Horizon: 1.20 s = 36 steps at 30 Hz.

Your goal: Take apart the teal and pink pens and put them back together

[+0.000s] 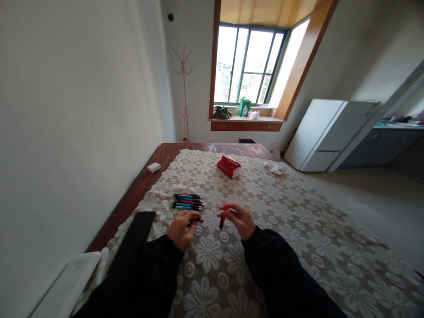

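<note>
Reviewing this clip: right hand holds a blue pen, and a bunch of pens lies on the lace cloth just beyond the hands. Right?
Not quite. In the head view the pen in the right hand is red, not blue. The bunch of pens does lie on the lace cloth beyond the hands.

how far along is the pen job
Already done, it seems: a row of pens lies side by side on the flowered cloth. In hand: the right hand holds a red pen part, and the left hand grips a dark piece. Left: those two pieces are apart.
</note>
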Tool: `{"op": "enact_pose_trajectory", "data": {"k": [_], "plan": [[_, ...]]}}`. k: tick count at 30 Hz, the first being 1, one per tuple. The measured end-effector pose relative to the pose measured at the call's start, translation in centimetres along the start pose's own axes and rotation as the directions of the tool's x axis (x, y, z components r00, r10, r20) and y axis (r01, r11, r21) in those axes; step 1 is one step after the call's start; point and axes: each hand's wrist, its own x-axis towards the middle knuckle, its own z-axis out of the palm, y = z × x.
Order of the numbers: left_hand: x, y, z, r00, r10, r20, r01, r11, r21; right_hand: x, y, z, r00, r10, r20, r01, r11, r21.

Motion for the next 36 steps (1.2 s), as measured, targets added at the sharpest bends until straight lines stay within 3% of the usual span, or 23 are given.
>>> {"op": "enact_pose_trajectory", "data": {"k": [5, 8, 11, 30, 36], "plan": [[0.0, 0.0, 0.0, 1.0, -0.009, 0.007, 0.008, 1.0, 0.017, -0.4, 0.0, 0.0, 0.991, -0.062, 0.115, 0.087, 0.97, -0.225], [0.1, 0.3, -0.1, 1.0, 0.003, 0.016, -0.004, 0.999, 0.048, -0.6, 0.4, 0.0, 0.971, -0.165, 0.171, 0.226, 0.864, -0.45], [0.1, 0.4, -0.1, 1.0, 0.013, 0.028, -0.014, 0.998, 0.054, -0.7, 0.7, 0.1, 0.958, -0.197, 0.207, 0.281, 0.778, -0.561], [-0.1, 0.5, 0.1, 0.996, 0.064, 0.055, -0.067, 0.997, 0.049, -0.9, 0.3, 0.3, 0.937, -0.207, 0.282, 0.345, 0.685, -0.642], [0.0, 0.7, 0.0, 0.988, 0.112, 0.104, -0.121, 0.989, 0.089, -1.0, 0.2, 0.4, 0.904, -0.201, 0.378, 0.418, 0.606, -0.677]]}}
